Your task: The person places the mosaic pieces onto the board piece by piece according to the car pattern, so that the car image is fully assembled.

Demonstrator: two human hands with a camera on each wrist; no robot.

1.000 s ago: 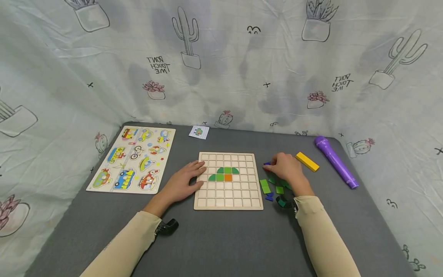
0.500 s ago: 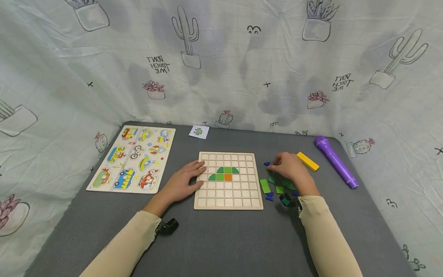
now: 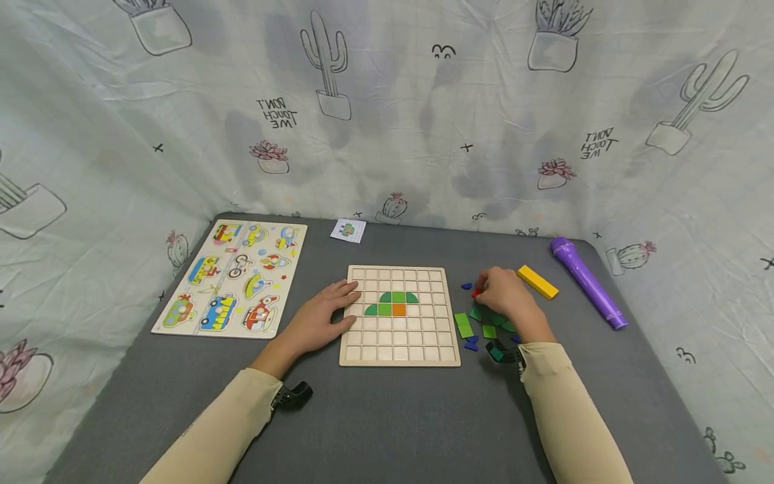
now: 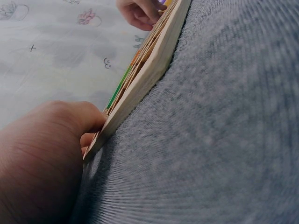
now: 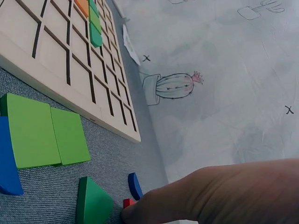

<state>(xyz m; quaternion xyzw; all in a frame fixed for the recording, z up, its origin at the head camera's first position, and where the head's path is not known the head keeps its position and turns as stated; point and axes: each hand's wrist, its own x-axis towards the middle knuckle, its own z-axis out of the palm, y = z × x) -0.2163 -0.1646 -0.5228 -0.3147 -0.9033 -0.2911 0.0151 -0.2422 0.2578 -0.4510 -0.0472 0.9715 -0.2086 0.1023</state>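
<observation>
A small red piece (image 3: 476, 294) lies right of centre in the head frame, at the fingertips of the right hand (image 3: 505, 294), whose fingers curl and pinch it; whether it is lifted off the table (image 3: 393, 417) cannot be told. In the right wrist frame it shows low, left of centre, mostly covered by a fingertip. A dark blue piece (image 3: 466, 286) lies just beyond it, near the fingertips.

The wooden grid board (image 3: 431, 354) sits at the centre of the head frame. Three pieces fill cells in its upper row, dark green, light green and dark green; the row below has dark green, light green and an orange square (image 3: 399, 310). The left hand (image 3: 323, 314) rests on the board's left edge, fingers extended and gripping nothing.

Between the board and the right wrist lie light green pieces (image 3: 463, 325), dark green pieces (image 3: 476, 313) and more blue pieces (image 3: 471, 347), some partly hidden under the right hand and its wrist camera (image 3: 500, 352). A yellow block (image 3: 537, 282) lies just past the right hand, with a purple microphone (image 3: 586, 282) farther right. A small pattern card (image 3: 348, 230) lies above the board, and a picture board (image 3: 233, 334) fills the table's upper left, before a cactus-print cloth (image 3: 387, 101)
</observation>
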